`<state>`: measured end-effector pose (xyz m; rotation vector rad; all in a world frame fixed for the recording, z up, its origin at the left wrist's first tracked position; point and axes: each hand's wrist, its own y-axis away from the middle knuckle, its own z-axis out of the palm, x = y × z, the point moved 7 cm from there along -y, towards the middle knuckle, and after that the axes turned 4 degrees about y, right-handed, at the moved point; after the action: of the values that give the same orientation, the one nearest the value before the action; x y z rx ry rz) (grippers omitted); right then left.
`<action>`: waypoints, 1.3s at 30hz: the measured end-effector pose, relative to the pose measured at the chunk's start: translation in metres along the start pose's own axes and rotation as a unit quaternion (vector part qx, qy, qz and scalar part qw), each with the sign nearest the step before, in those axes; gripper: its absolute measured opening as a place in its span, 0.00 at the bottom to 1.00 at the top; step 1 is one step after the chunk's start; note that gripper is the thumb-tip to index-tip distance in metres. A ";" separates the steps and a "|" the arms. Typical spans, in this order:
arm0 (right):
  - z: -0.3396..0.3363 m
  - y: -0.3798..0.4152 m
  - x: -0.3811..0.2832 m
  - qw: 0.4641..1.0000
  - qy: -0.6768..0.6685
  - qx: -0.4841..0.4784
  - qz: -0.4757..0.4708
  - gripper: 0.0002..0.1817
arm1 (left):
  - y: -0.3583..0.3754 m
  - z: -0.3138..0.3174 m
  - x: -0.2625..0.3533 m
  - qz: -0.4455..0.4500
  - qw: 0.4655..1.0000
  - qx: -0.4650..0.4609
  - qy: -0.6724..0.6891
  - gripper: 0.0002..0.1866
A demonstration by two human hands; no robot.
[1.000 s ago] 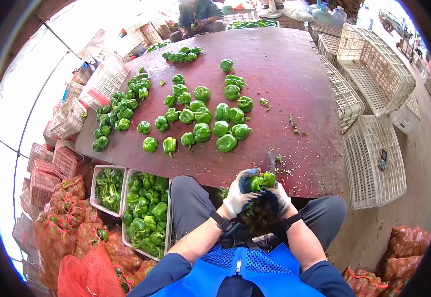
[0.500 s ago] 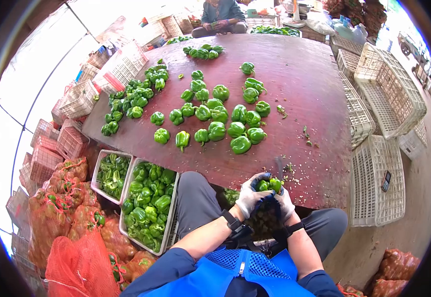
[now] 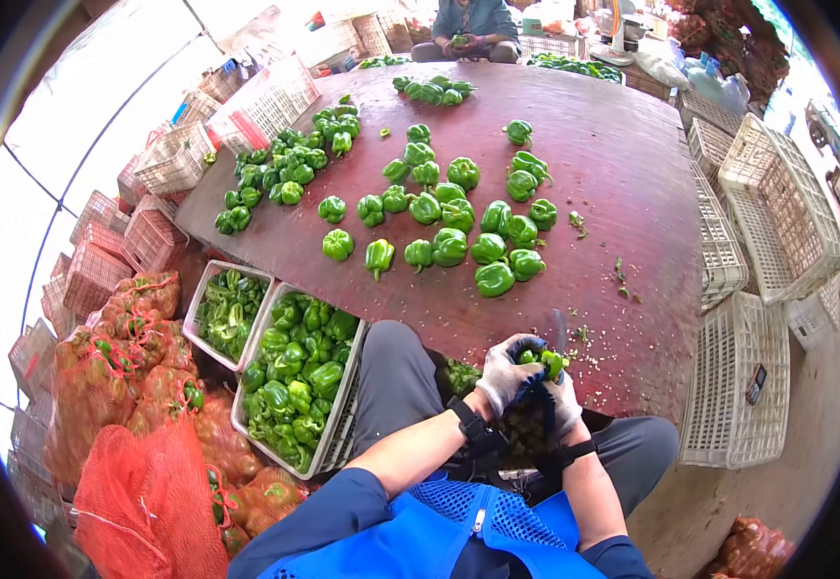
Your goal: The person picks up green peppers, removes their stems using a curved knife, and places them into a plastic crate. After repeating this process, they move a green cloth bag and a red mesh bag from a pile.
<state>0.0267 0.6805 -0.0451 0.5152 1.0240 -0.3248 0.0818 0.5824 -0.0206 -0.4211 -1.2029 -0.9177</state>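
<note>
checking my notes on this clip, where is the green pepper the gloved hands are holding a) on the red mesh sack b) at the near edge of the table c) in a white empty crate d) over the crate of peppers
b: the left hand and right hand hold the green pepper at the near edge of the table.

Gloved hands [image 3: 534, 381] mostly hide, seemingly, a pepper [image 3: 547, 362].
</note>
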 end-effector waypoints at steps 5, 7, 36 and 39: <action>0.013 0.000 0.000 0.991 -0.127 -0.017 0.049 0.15 | 0.003 -0.004 0.000 0.036 0.998 0.002 0.044 0.19; 0.005 -0.007 0.006 0.999 -0.035 -0.012 0.015 0.15 | 0.003 -0.004 0.006 0.053 0.998 0.003 0.027 0.18; 0.022 0.003 0.000 0.992 0.103 0.004 0.066 0.25 | 0.076 -0.327 0.150 0.231 0.892 0.378 0.088 0.13; 0.016 0.000 0.009 0.993 0.103 0.003 0.064 0.24 | 0.133 -0.417 0.117 0.247 0.849 0.453 0.113 0.11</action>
<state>0.0432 0.6715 -0.0464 0.6254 1.1833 -0.1635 0.4493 0.3175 -0.0315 0.1521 -1.0953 0.1000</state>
